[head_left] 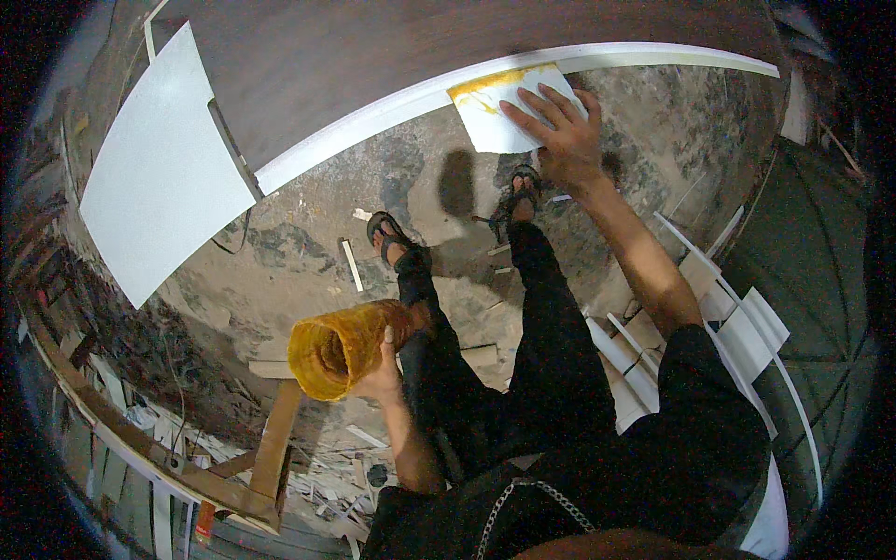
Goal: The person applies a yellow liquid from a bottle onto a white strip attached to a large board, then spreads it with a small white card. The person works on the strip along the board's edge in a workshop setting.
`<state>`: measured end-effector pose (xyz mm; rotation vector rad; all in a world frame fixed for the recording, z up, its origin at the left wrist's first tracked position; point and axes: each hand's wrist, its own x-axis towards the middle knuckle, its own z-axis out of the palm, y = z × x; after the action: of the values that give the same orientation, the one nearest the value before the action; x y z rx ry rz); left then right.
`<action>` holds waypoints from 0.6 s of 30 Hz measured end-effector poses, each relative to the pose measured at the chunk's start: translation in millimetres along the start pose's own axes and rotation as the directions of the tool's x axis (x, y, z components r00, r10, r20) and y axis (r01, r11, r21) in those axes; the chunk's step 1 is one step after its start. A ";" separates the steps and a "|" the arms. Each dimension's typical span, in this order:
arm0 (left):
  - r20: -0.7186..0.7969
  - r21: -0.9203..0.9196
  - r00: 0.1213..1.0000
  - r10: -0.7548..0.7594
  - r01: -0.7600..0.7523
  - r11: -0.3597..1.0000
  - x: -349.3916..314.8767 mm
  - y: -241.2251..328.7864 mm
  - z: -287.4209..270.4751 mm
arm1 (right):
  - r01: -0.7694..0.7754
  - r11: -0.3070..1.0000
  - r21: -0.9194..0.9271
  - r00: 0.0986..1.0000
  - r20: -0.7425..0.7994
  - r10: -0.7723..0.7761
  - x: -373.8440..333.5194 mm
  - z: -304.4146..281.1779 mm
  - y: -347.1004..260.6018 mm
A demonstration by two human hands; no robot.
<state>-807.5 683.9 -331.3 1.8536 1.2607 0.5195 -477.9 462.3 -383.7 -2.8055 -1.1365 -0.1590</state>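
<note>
My left hand [381, 375] is wrapped round a glue-coated yellow-brown container [322, 350], which lies tilted with its open mouth facing left. Its inner wall is thick with the same yellow stuff. At the far side, my right hand [567, 140] grips a small white sheet [499, 126], fingers spread over its top face; the thumb's hold is partly hidden. A band of yellow glue runs along the sheet's far edge, with smears below it. That edge meets the long white edge strip [392, 107] of a dark brown board [448, 37].
A large white panel [163, 168] stands at the left beside the board. White offcuts [625, 369] lean at the right. Lower left are a wooden frame [273, 448] and a heap of scraps [327, 495]. Small strips [352, 265] litter the stained floor [308, 224] around my feet.
</note>
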 end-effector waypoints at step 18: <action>0.048 -0.034 0.998 -0.049 0.050 0.998 -12.3 5.0 11.5 | 0.040 0.999 0.009 0.999 0.026 -0.040 8.8 0.9 12.0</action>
<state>-801.6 667.5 -332.7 1.7903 1.2550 0.4660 -463.2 459.9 -384.1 -2.7861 -1.1969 -0.1212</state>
